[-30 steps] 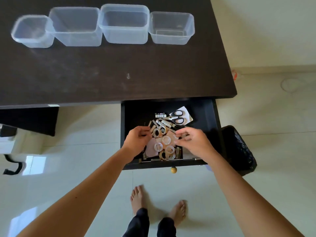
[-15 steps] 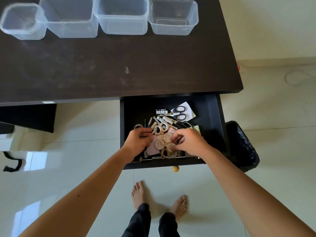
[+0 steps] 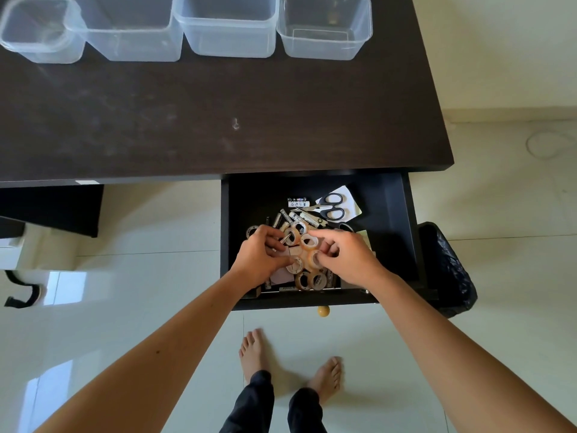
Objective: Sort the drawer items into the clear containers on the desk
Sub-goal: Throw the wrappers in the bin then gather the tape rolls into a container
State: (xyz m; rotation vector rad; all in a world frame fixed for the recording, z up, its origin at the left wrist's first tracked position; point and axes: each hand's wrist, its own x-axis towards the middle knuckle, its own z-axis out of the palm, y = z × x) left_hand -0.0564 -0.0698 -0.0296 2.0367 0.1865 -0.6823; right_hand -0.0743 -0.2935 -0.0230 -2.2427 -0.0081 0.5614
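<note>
Lying in the open dark drawer (image 3: pixel 390 214) beneath the desk (image 3: pixel 218 120), a heap of small tape rolls (image 3: pixel 307 242) sits directly between and under both hands. At about nine o'clock of the heap, the left hand (image 3: pixel 260 259) has its fingers curled, pinching a roll near its fingertips while its thumb touches another roll lower down. At three o'clock of the heap, the right hand (image 3: pixel 349 257) also has its fingers bent, gripping an amber roll against its palm side, with its forefinger reaching over the roll at the heap's middle. Roughly eight tape rolls show, though the hands hide part of the pile, so the exact count cannot be told. One pair of black-handled scissors (image 3: pixel 331 206) lies at one o'clock of the heap on a white paper, well apart from the fingers. Several small stick-shaped items lie at twelve o'clock of the heap, too small to name. Four clear containers (image 3: pixel 228 29) stand in a row along the desk's far edge, at twelve o'clock of the drawer.
</note>
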